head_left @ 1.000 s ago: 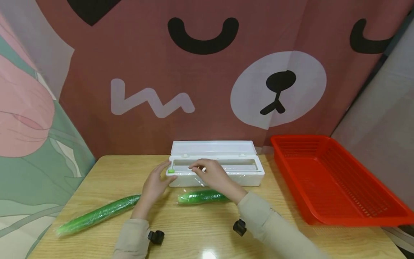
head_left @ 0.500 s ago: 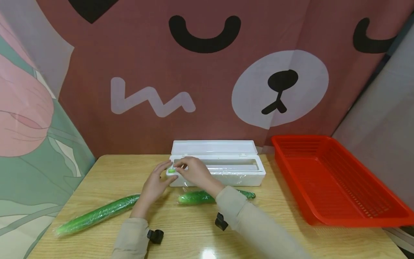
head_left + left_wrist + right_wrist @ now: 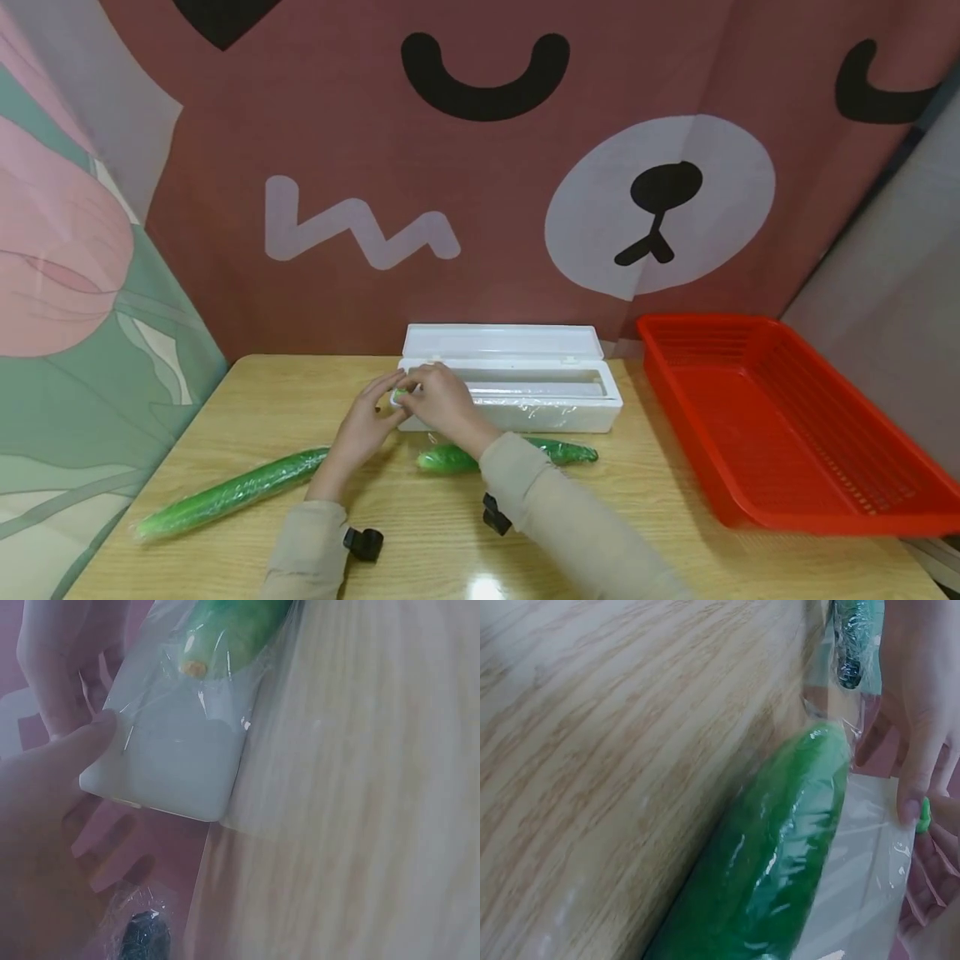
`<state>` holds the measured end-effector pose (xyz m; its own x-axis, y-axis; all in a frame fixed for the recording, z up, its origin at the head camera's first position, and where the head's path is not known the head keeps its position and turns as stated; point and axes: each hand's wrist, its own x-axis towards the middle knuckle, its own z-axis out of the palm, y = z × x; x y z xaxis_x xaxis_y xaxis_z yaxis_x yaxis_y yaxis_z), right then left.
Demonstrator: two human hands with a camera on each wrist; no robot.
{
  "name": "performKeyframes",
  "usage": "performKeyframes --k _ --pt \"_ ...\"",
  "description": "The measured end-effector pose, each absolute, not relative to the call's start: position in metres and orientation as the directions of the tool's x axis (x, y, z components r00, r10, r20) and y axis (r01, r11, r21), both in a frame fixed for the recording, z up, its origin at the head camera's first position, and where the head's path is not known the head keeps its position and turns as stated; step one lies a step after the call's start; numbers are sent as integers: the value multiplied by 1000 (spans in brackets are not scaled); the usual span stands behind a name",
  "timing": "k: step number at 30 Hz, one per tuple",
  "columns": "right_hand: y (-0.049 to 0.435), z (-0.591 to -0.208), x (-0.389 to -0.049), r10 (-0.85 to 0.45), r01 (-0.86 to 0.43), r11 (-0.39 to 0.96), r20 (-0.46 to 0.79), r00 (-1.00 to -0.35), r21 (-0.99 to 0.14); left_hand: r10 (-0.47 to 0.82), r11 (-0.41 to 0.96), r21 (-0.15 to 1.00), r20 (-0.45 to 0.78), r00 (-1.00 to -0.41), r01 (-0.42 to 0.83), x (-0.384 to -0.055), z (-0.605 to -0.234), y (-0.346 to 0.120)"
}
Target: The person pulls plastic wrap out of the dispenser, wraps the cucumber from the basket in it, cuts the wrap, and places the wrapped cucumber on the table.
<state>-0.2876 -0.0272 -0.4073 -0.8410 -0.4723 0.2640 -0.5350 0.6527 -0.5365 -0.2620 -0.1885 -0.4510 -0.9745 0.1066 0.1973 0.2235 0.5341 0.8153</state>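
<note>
A white cling film dispenser [image 3: 555, 414] stands at the back of the table, its lid raised and the film roll showing inside. My left hand [image 3: 366, 425] grips its left end, thumb at the front edge and fingers behind. At that same end my right hand [image 3: 442, 404] pinches the small green slide cutter [image 3: 924, 816], its fingers partly hiding it in the head view. Clear film hangs over the dispenser's front and reaches a green cucumber [image 3: 772, 847] lying just before it, under my right forearm. Another cucumber [image 3: 232, 493], wrapped in film, lies at the left.
A red plastic basket [image 3: 738, 487] stands at the right side of the wooden table [image 3: 420, 550]. Behind the table hangs a curtain [image 3: 487, 292] with a bear print.
My right hand has slid leftward along the dispenser's top to the green cutter at its left end, uncovering more of the roll. My left hand has kept its hold. The view has shifted slightly.
</note>
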Motion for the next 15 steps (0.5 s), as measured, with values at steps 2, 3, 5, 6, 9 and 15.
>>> performKeyframes --k 2,3,5,6,9,15 --pt "-30 -409 -288 -462 -543 659 289 -838 -520 109 537 814 192 -975 221 -262 -451 -189" --pt "-31 -410 -288 -458 -545 664 297 -838 -513 109 538 815 186 -976 215 -262 -451 -189" --pt "-32 -411 -288 -448 -545 669 310 -839 -506 109 543 813 180 -978 210 -262 -451 -189" --pt "-32 -411 -288 -445 -544 674 313 -839 -501 108 548 810 178 -978 208 -262 -451 -189" --pt "-32 -411 -287 -438 -538 684 313 -843 -492 101 558 804 184 -978 208 -261 -451 -189" --pt "-28 -409 -287 -423 -520 682 302 -854 -515 97 583 781 210 -973 226 -261 -451 -188"
